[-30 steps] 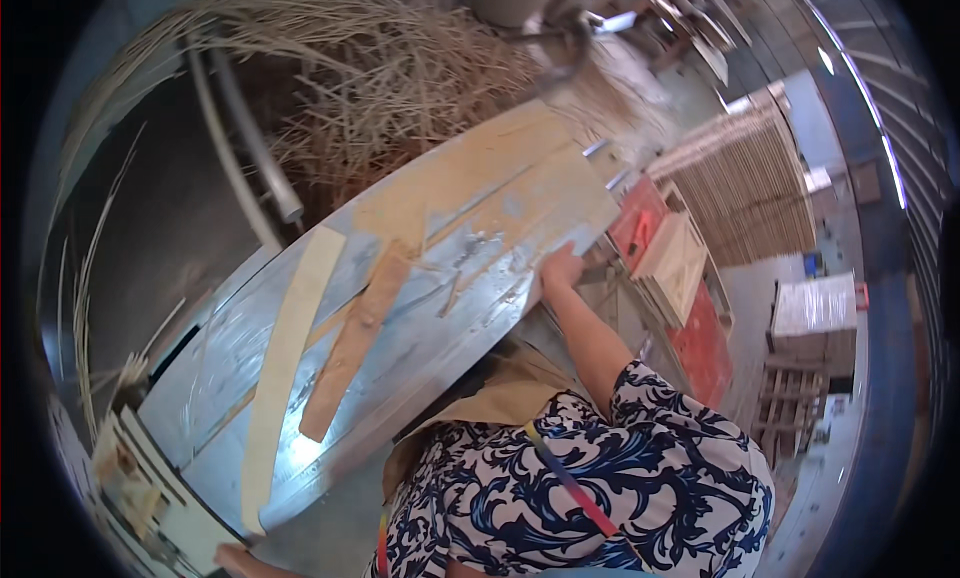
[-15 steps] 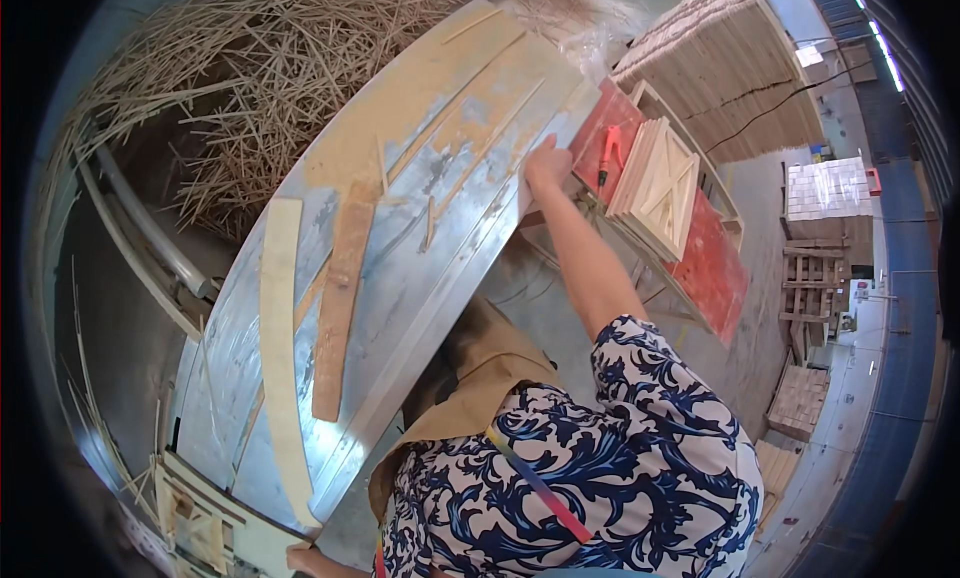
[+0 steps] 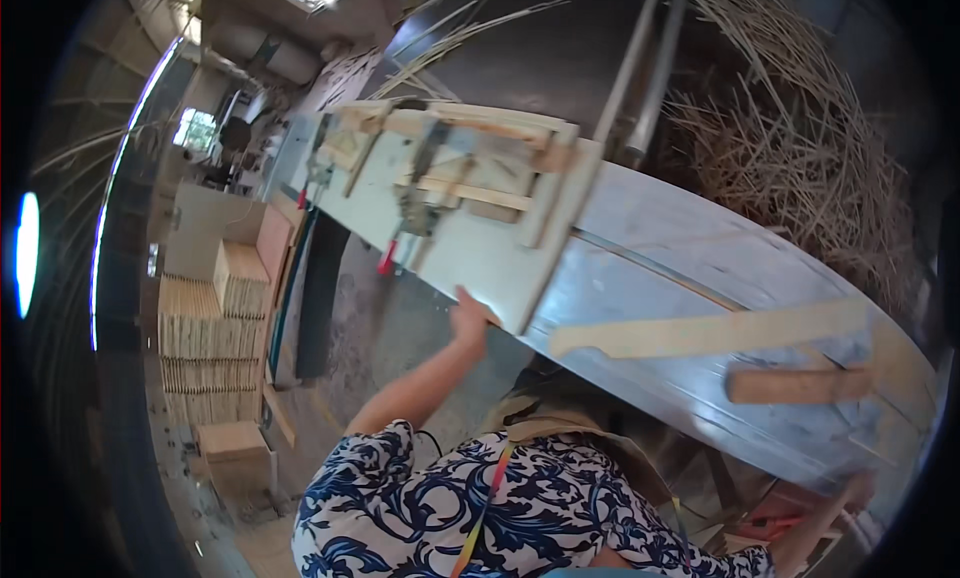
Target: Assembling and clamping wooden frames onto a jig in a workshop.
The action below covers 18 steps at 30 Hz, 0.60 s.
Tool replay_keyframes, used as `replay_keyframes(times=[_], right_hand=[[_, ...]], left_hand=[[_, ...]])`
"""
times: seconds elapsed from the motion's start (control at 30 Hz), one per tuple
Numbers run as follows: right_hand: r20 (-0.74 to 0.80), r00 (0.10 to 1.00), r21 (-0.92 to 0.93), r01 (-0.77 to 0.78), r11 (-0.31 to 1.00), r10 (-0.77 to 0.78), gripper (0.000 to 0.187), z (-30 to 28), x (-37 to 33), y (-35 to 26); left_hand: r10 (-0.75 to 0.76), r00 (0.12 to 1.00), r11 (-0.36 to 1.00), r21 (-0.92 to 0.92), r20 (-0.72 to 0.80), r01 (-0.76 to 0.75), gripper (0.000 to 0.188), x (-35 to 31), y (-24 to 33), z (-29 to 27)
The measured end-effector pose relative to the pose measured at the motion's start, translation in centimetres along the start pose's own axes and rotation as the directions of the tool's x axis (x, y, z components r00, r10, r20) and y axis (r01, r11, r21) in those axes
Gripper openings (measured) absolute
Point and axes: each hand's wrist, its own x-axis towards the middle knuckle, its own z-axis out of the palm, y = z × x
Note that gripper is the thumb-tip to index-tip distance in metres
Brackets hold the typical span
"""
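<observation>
Left hand (image 3: 472, 321) meets white board (image 3: 485, 273), right hand (image 3: 857, 490) metal desk (image 3: 625, 210); I can't tell either grip; even pressure seems best

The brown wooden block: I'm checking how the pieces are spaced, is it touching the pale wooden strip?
Apart: the head view shows the metal table through a gap between the brown wooden block and the pale wooden strip.

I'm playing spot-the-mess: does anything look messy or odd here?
Yes: the thin wood strips beyond the metal table lie in a tangled heap, pointing every way, unlike the neatly stacked boards at the left. Nothing looks clearly broken.
</observation>
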Motion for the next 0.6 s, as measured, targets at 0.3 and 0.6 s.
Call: replay_keyframes(times=[0.3,0.6], right_hand=[[-0.705,0.370,0.592,0.778,-0.214,-0.606,0.027,-43.9,-44.7,-25.2],[-0.035,0.303,0.964,0.260,0.047,-0.952,0.066,-51.7,-88.6,-45.6]], left_hand=[[0.095,0.483,0.931,0.094,0.871,-0.354,0.019,1.8,18.3,-25.5],[0.839,0.524,0.322,0.642,0.147,-0.696,0.052,54.2,26.9,-38.3]])
